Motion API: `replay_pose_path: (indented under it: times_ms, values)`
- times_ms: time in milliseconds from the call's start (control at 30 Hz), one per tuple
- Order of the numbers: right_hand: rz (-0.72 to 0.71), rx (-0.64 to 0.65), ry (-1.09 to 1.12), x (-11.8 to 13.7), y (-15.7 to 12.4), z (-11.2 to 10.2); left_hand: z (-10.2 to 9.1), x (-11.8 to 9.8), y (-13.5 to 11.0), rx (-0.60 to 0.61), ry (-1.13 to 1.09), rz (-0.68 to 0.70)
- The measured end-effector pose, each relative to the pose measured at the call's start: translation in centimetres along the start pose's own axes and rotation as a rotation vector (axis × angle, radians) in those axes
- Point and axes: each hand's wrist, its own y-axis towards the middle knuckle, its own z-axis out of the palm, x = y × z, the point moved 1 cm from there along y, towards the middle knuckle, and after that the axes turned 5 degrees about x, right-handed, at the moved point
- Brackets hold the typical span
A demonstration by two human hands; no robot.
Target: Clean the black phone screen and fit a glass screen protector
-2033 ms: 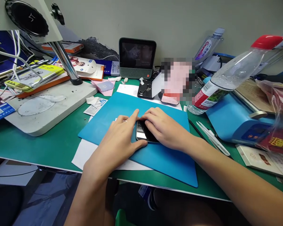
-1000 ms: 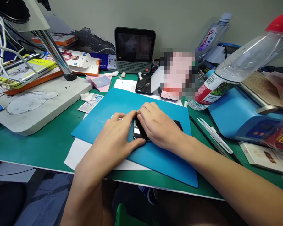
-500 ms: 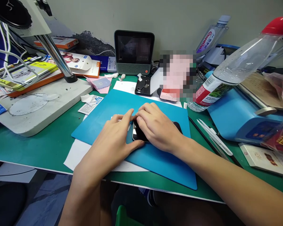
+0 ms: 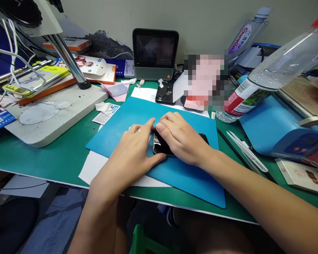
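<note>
A black smartphone (image 4: 163, 146) lies flat, glossy face up, on a blue work mat (image 4: 116, 121), partly covered by my hands. My left hand (image 4: 135, 146) grips its left end, thumb on the near edge and forefinger by the far corner. A ring shows on one of its fingers. Lying across the phone's middle, my right hand (image 4: 181, 137) is closed, with curled fingers and the thumb pressed against them near the far left corner. Its fingertips are hidden, so what it pinches, if anything, cannot be made out.
Behind the mat stand a smart display (image 4: 155, 53) and a black phone-like part (image 4: 164, 93). To the right are white tweezers (image 4: 247, 151), a tilted plastic bottle (image 4: 270, 74) and a blue machine (image 4: 270, 123). A microscope-style stand (image 4: 53, 123) occupies the left.
The whole scene has shifted slightly right and up in view, as the camera moved. Both hands keep nearly the same pose on the phone.
</note>
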Motion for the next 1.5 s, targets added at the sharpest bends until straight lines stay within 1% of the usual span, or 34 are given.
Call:
replay_pose_path:
  times_ms: [233, 500, 900, 1500]
  values:
    - [0.004, -0.008, 0.017, -0.06, 0.07, 0.01, -0.28, -0.10, 0.06, 0.008, -0.032, -0.002]
    - [0.041, 0.038, 0.046, -0.24, 0.22, 0.16, -0.53, -0.32, 0.16, 0.043, -0.045, -0.030]
    - [0.032, 0.048, 0.082, -0.56, 0.14, 0.24, -0.61, -0.22, 0.15, 0.030, -0.042, -0.009]
    - [0.034, -0.002, 0.130, -0.43, 0.02, 0.09, -0.68, -0.27, 0.12, 0.045, -0.044, -0.028]
